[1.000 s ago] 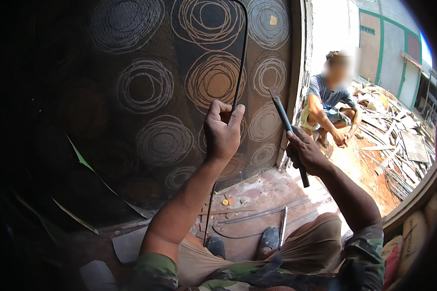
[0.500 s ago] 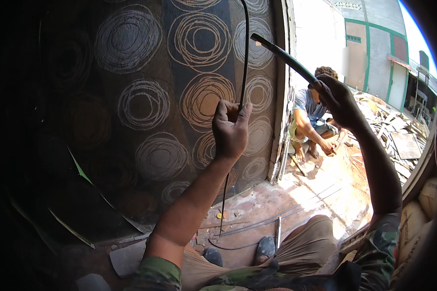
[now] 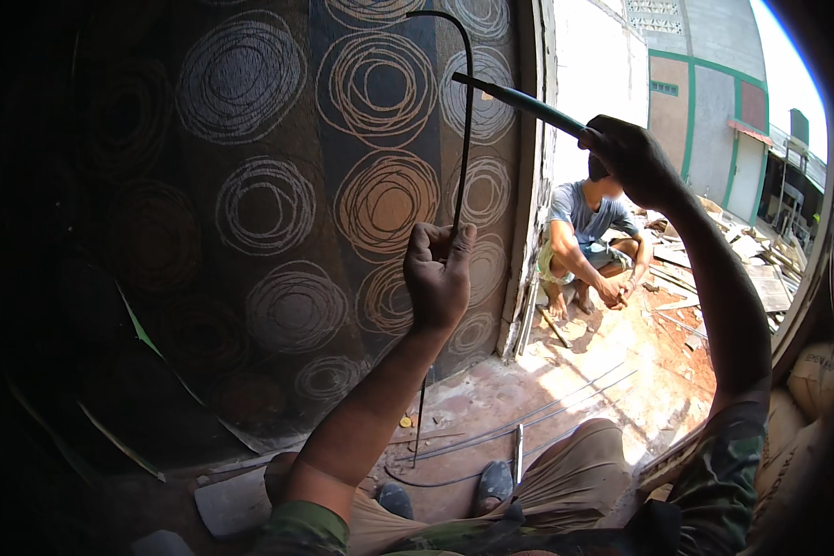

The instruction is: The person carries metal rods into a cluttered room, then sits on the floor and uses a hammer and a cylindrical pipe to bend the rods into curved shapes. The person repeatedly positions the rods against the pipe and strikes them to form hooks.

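Observation:
My left hand (image 3: 440,283) is closed round a thin dark metal rod (image 3: 465,139), held upright in front of the patterned wall. The rod's top end curves over to the left like a hook, and its lower end hangs down past my forearm toward the floor. Higher and to the right, my right hand (image 3: 635,162) grips a thick dark bar (image 3: 528,104) that narrows to a flattened tip. That tip crosses the rod below its bend; whether the two touch, I cannot tell.
A person (image 3: 593,236) squats outside the doorway, near a heap of scrap boards (image 3: 760,269). Several more thin rods (image 3: 528,412) lie on the floor by my feet. Filled sacks (image 3: 811,380) are stacked at the right. The circle-patterned wall (image 3: 269,204) stands close on the left.
The bar has swung flatter and its tip has moved left across the rod. My left hand and the rod sit lower in view, bringing the hooked top into sight.

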A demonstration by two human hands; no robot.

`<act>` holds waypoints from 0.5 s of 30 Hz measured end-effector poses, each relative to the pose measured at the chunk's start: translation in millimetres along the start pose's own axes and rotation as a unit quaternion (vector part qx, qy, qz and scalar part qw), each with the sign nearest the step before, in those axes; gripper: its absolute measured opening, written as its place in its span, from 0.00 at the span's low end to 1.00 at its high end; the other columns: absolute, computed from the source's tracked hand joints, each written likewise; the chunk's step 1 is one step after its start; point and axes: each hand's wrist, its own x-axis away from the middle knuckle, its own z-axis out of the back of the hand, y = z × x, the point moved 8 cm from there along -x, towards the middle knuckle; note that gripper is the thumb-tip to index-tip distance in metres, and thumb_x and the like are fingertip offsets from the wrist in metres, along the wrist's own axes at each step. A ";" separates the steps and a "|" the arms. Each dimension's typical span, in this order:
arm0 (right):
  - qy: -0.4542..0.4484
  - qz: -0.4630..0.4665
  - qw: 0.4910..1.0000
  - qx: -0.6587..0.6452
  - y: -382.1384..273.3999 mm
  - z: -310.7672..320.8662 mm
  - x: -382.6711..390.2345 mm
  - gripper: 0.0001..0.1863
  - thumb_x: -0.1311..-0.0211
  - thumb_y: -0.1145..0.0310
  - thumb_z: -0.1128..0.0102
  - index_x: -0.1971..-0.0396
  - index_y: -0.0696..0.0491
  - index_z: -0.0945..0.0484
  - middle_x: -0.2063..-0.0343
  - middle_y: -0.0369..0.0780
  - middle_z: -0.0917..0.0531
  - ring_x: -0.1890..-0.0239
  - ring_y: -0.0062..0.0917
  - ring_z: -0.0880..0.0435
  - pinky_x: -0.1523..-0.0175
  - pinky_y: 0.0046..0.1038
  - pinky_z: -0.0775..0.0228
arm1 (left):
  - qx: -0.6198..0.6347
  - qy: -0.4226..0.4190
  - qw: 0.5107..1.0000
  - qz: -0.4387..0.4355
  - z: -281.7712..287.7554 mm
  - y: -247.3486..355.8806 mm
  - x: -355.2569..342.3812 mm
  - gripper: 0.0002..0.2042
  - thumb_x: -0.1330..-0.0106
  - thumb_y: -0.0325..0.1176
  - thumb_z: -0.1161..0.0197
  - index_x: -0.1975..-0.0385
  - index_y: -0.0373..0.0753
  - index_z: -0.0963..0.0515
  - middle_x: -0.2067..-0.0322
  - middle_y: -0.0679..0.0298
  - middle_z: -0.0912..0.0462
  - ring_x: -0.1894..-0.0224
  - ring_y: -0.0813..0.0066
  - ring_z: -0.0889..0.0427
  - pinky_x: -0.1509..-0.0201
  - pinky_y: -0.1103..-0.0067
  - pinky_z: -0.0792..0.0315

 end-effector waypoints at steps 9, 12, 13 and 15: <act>-0.010 -0.179 0.983 -0.023 -11.8 -29.9 24.0 0.27 0.17 0.44 0.46 0.56 0.56 0.18 0.76 0.47 0.20 0.71 0.39 0.20 0.59 0.44 0.28 | 0.042 -0.068 0.992 0.102 -0.5 -13.3 1.8 0.17 0.15 0.46 0.43 0.67 0.42 0.26 0.74 0.75 0.27 0.75 0.90 0.34 0.71 0.86 0.37; -0.001 -0.155 0.987 -0.046 -15.5 -29.0 22.5 0.27 0.17 0.43 0.47 0.57 0.56 0.18 0.76 0.47 0.20 0.72 0.39 0.20 0.60 0.44 0.29 | 0.037 -0.137 0.986 0.092 4.3 -26.8 -2.0 0.22 0.12 0.50 0.50 0.71 0.45 0.28 0.78 0.77 0.33 0.78 0.90 0.39 0.77 0.86 0.44; -0.007 -0.153 0.987 -0.048 -16.0 -29.5 21.8 0.26 0.17 0.44 0.46 0.57 0.56 0.18 0.76 0.47 0.20 0.72 0.38 0.20 0.61 0.44 0.29 | 0.054 -0.146 0.983 0.098 3.8 -31.2 -1.3 0.22 0.12 0.50 0.51 0.72 0.45 0.29 0.78 0.78 0.34 0.79 0.90 0.40 0.77 0.85 0.44; -0.020 -0.148 0.987 -0.053 -18.2 -29.5 19.7 0.25 0.17 0.46 0.46 0.57 0.57 0.18 0.76 0.47 0.20 0.73 0.37 0.20 0.62 0.43 0.29 | 0.088 -0.163 0.976 0.110 2.8 -36.3 0.6 0.23 0.12 0.50 0.52 0.73 0.47 0.31 0.80 0.78 0.36 0.80 0.90 0.40 0.78 0.84 0.45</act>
